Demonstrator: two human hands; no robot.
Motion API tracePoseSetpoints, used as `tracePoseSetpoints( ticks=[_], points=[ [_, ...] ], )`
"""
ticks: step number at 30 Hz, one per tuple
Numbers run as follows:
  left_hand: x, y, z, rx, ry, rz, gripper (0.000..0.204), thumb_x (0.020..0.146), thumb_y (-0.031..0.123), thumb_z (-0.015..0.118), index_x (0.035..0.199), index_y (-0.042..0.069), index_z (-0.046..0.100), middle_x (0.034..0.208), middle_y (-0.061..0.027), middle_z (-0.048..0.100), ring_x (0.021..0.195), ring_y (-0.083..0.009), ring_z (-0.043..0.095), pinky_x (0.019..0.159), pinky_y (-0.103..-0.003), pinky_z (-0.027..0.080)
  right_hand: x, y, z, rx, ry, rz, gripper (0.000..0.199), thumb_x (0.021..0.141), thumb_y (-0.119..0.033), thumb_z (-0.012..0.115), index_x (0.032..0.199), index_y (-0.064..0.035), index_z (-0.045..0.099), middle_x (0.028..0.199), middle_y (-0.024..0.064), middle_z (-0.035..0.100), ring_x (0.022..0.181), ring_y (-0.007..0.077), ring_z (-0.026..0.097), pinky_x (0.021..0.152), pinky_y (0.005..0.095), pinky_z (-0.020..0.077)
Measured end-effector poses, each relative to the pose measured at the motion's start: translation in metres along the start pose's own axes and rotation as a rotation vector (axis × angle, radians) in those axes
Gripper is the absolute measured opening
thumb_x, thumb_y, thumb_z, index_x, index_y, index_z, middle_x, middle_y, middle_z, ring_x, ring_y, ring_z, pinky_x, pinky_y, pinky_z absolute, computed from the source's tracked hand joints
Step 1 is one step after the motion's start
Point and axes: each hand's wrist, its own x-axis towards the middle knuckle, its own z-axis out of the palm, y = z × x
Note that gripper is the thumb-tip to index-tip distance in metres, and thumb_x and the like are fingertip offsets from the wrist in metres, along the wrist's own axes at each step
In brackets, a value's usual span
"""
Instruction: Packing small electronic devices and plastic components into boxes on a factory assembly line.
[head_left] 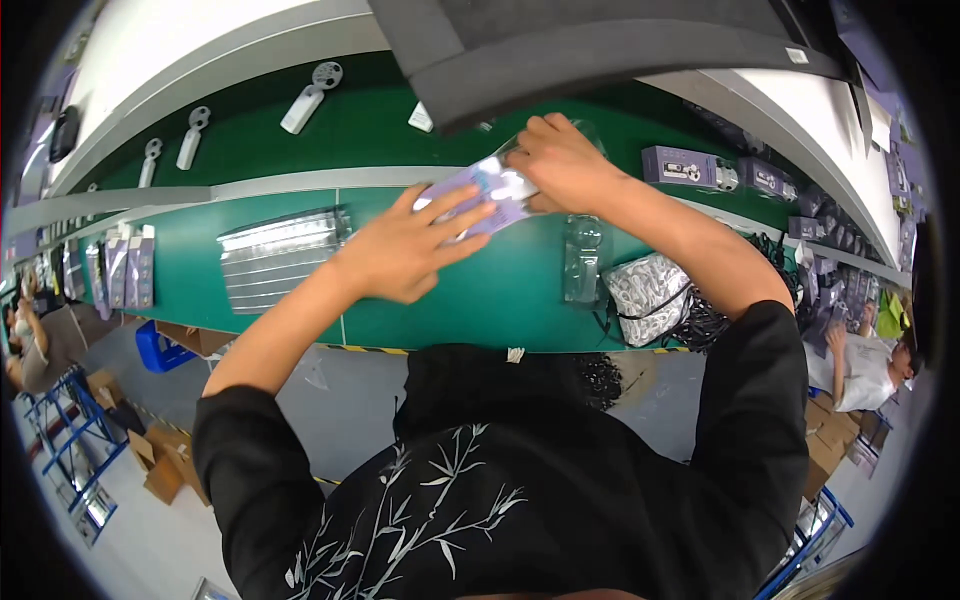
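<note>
A flat purple-and-white package (512,208) with glossy clear plastic on it is held tilted above the green worktop. My left hand (405,248) lies across its left end with the fingers spread and stretched out. At the far right end, my right hand (560,165) curls its fingers around the package's edge. Clear film (590,132) shows behind the right hand. Just below that hand lies a clear moulded plastic tray (585,262). To the left of my left hand rests a stack of clear plastic sleeves or trays (275,262).
Black cables (705,318) and a silvery-white bag (648,298) lie at the right. Upright purple boxes (130,270) stand far left. White handheld devices (308,100) lie on the back shelf, beside purple boxes (685,167). A dark panel (600,45) overhangs. Other people work at both sides.
</note>
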Motion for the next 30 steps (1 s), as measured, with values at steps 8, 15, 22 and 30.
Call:
tracePoseSetpoints(
  ticks=[8, 15, 22, 30],
  points=[
    [-0.028, -0.08, 0.082, -0.192, 0.452, -0.874, 0.064, 0.091, 0.035, 0.064, 0.145, 0.01, 0.042, 0.14, -0.0175, 0.052, 0.129, -0.0384, 0.047, 0.107, -0.042, 0.038, -0.255, 0.352, 0.162, 0.022, 0.146, 0.657, 0.049, 0.078, -0.026, 0.072, 0.12, -0.0038, 0.059, 0.12, 0.0211, 0.062, 0.117, 0.0347, 0.057, 0.099, 0.0452, 0.0444],
    [-0.2, -0.071, 0.174, 0.143, 0.166, -1.815, 0.101, 0.08, 0.073, 0.055, 0.154, 0.013, 0.022, 0.157, -0.0288, 0.012, 0.144, -0.0494, 0.008, 0.109, -0.069, 0.01, -0.118, 0.297, 0.208, -0.064, 0.207, 0.391, 0.043, 0.081, -0.019, 0.066, 0.121, -0.0052, 0.059, 0.124, 0.0172, 0.059, 0.12, 0.0334, 0.054, 0.1, 0.0459, 0.0435],
    [-0.196, -0.073, 0.173, 0.061, 0.225, -1.933, 0.105, 0.08, 0.077, 0.052, 0.155, 0.011, 0.02, 0.157, -0.0318, 0.008, 0.146, -0.0502, 0.003, 0.108, -0.072, 0.005, 0.045, 0.222, 0.179, -0.28, 0.219, 0.143, 0.038, 0.085, -0.01, 0.059, 0.123, -0.0068, 0.058, 0.128, 0.0127, 0.057, 0.124, 0.0318, 0.051, 0.101, 0.0468, 0.0424],
    [-0.199, -0.059, 0.17, 0.099, 0.253, -1.942, 0.104, 0.08, 0.076, 0.054, 0.154, 0.01, 0.022, 0.156, -0.0329, 0.013, 0.145, -0.0511, 0.006, 0.108, -0.072, 0.004, 0.141, 0.22, 0.105, -0.312, -0.083, -0.033, 0.038, 0.076, -0.001, 0.058, 0.113, -0.0104, 0.059, 0.113, 0.0104, 0.059, 0.108, 0.032, 0.059, 0.092, 0.0466, 0.0475]
  ],
)
